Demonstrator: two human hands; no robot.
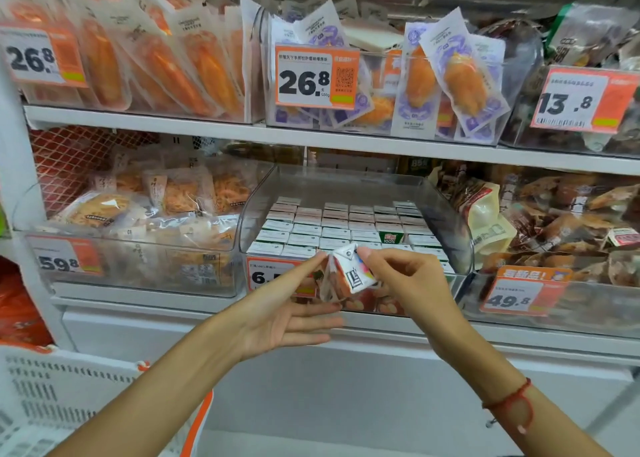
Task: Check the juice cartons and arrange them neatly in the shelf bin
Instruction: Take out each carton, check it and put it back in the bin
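Snack packs (180, 58), price tags (313, 77), maybe basket (52, 394)

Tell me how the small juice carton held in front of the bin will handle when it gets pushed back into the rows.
The juice carton looks boxy and fairly stiff, so it should slide rather than roll. Fingertips of the left hand and right hand alone hold it, so it is probably light. Its folded top flap may snag neighbours in the clear bin.
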